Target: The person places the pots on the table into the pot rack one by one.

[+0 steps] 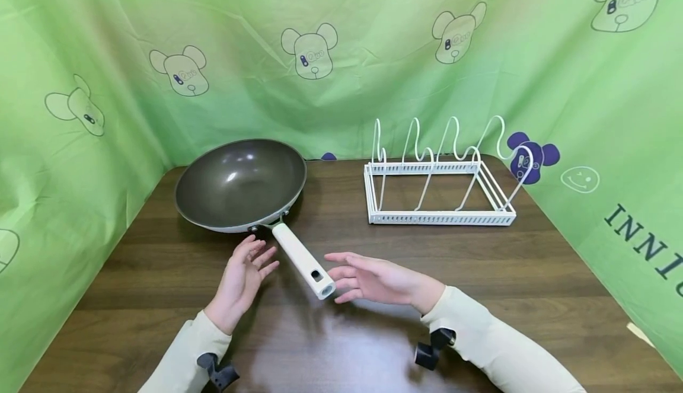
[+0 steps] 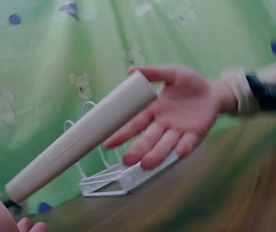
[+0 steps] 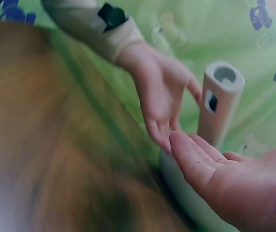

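You have two hands [image 1: 240, 280] [image 1: 373, 280], two sleeves [image 1: 187, 354] [image 1: 480, 328], two wrist cameras [image 1: 220, 373] [image 1: 429, 354], one pan [image 1: 240, 185] with one handle [image 1: 299, 255], one table [image 1: 480, 274], one rack [image 1: 443, 219] with four wire dividers [image 1: 424, 185], and, in the head view, six outlined animal heads [image 1: 313, 55] counting those cut off by the frame, plus one smiley face [image 1: 580, 179].

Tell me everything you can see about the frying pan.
The frying pan is wide and round, with a glossy dark interior and a pale outside. Its long white handle, plastic-looking, has a slot near the end and a hole in the tip. Empty and open side up, it rests at the back left of the wooden table, handle angled toward the near right. The left hand and right hand flank the handle; neither holds it.
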{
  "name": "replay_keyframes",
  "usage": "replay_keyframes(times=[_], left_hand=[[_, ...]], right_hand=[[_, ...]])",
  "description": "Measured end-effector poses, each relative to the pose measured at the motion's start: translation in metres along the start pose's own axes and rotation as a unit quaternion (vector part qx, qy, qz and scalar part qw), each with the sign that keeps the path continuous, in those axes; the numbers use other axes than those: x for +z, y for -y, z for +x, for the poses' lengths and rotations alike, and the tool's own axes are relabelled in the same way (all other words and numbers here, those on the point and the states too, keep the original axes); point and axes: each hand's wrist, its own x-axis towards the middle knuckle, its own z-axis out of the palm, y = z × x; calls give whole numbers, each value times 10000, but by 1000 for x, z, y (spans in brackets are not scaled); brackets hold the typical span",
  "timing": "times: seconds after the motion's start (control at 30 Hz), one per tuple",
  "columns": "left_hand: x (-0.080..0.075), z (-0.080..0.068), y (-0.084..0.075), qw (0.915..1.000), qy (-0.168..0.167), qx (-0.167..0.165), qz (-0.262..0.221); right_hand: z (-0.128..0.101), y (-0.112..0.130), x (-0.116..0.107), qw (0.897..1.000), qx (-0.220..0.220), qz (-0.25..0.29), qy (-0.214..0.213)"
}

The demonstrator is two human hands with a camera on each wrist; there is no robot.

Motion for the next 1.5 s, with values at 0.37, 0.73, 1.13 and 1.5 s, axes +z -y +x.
replay_keyframes(times=[0.37,0.73,1.13,1.5], left_hand=[[17,28,13,9735,580,-1463,-1660],[28,42,13,9460,1268,-1835,-2354],[35,48,17,9547,536,-1539,-2490],[22,55,29,9017,2084,-1396,-3523]], right_hand=[[27,-7,10,9898,273,1338,405],[44,-9,10,9846,222,1509,858],[58,-7,16,9826,402,1774,388],[62,-12,22,9820,562,1801,-117]])
